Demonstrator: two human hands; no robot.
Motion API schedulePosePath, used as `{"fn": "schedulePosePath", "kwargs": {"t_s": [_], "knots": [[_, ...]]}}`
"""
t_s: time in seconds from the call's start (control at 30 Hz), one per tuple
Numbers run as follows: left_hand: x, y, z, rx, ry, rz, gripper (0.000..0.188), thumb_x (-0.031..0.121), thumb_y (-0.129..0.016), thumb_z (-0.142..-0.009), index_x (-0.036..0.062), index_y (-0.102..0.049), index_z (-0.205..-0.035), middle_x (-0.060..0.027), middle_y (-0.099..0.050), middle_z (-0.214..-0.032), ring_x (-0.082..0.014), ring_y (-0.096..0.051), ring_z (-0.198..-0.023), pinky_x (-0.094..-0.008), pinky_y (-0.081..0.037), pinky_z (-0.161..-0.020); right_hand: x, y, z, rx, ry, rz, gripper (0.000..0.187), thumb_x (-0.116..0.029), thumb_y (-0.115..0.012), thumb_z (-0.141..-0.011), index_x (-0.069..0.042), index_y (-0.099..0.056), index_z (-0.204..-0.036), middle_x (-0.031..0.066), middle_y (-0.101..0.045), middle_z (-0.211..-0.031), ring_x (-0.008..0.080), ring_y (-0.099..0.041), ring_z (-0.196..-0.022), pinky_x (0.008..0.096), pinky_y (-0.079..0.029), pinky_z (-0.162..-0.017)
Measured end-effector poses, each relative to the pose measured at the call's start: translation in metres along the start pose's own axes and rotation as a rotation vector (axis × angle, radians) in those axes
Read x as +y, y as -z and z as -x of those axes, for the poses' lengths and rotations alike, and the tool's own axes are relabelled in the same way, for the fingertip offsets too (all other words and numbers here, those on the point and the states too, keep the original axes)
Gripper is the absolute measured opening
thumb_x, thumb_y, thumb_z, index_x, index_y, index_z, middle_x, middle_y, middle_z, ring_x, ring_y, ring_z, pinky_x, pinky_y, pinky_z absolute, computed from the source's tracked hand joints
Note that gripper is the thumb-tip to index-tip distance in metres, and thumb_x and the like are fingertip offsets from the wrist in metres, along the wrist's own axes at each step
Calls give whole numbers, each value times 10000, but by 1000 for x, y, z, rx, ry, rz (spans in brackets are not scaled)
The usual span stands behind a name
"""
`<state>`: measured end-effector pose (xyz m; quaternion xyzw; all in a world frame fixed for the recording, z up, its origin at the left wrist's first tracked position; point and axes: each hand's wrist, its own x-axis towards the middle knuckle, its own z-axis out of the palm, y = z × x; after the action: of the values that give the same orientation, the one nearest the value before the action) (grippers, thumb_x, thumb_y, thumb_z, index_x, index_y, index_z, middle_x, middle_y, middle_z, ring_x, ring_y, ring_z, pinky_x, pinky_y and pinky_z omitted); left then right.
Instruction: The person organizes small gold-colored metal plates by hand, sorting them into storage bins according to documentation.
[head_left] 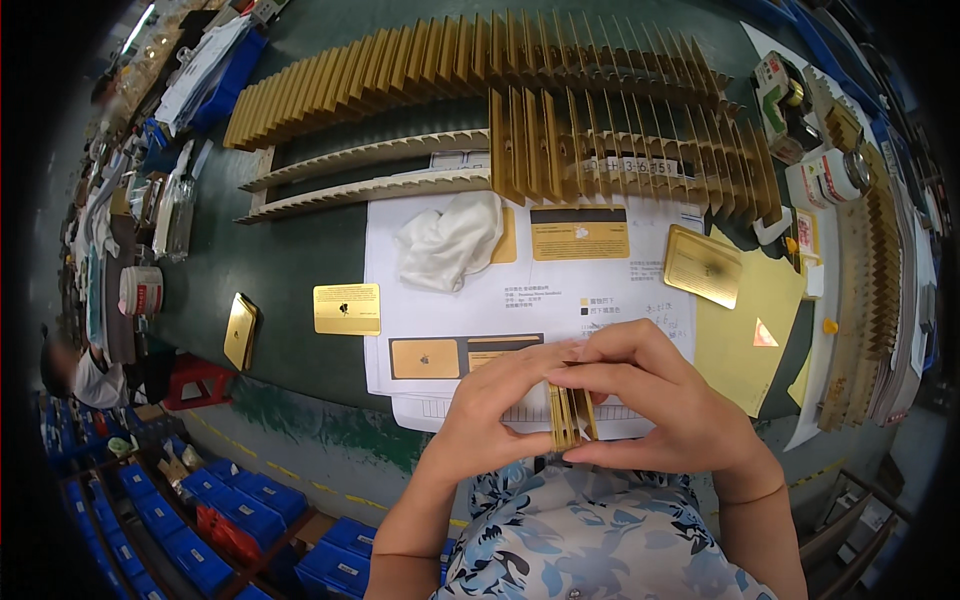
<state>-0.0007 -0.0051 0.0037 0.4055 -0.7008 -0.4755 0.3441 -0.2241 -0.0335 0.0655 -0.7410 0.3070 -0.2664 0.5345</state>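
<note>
Close to my body, a small stack of gold metal cards (568,415) stands on edge between my two hands. My left hand (495,405) grips its left side, and my right hand (665,400) is closed around the right side, where one card leans apart from the others. Beyond my hands, a white cloth (452,243) lies crumpled on printed sheets (560,290), partly over another gold card. One gold card (704,265) rests to the right, another gold card (347,309) at the left edge of the sheets. Farther left is a small gold pile (240,331).
Two long slotted racks (370,185) cross the far side of the green table (290,260), holding many upright gold cards (400,75). Yellow paper (745,335), a white jar (830,178) and another rack stand right. A red stool (195,380) and blue bins (245,505) are lower left.
</note>
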Motion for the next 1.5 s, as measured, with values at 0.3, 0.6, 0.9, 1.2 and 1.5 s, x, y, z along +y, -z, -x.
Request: {"fn": "schedulePosePath", "kwargs": {"t_s": [0.3,0.6,0.9,1.2,1.5], "knots": [[-2,-1,2,16,-22,2,671,146,-841,-691,24,-620,-1313,-145,-653,-1330,-328,-647,-1196,-415,-506,-1014,0,-4,1,47,-44,30,633,-81,-890,-732,-43,-644,-1314,98,-503,-1232,215,-559,-1120,297,-577,-895],[-2,-3,2,38,-13,-28,660,161,-846,-685,37,-629,-1297,-130,-673,-1299,-326,-657,-1179,-415,-519,-994,-2,-5,1,47,-47,45,638,-75,-893,-726,-39,-641,-1312,99,-508,-1231,215,-554,-1107,303,-558,-869],[-5,-5,2,75,-5,-32,584,262,-908,-645,47,-666,-1131,-131,-698,-1226,-313,-693,-1081,-382,-526,-937,-2,-5,1,61,-48,32,625,-53,-892,-716,-41,-651,-1292,102,-521,-1239,215,-562,-1102,305,-561,-867],[-8,-4,3,75,-24,-16,594,257,-913,-648,51,-664,-1147,-137,-694,-1238,-306,-694,-1079,-376,-529,-935,-2,-5,1,69,-41,30,627,-56,-892,-717,-32,-648,-1295,94,-527,-1221,211,-567,-1078,306,-562,-865],[-4,0,3,24,-2,65,688,183,-870,-688,23,-616,-1308,-137,-661,-1317,-327,-652,-1183,-406,-504,-1008,-1,-6,2,77,-39,44,631,-61,-896,-712,-32,-648,-1291,92,-524,-1208,210,-563,-1071,301,-564,-854]]}}
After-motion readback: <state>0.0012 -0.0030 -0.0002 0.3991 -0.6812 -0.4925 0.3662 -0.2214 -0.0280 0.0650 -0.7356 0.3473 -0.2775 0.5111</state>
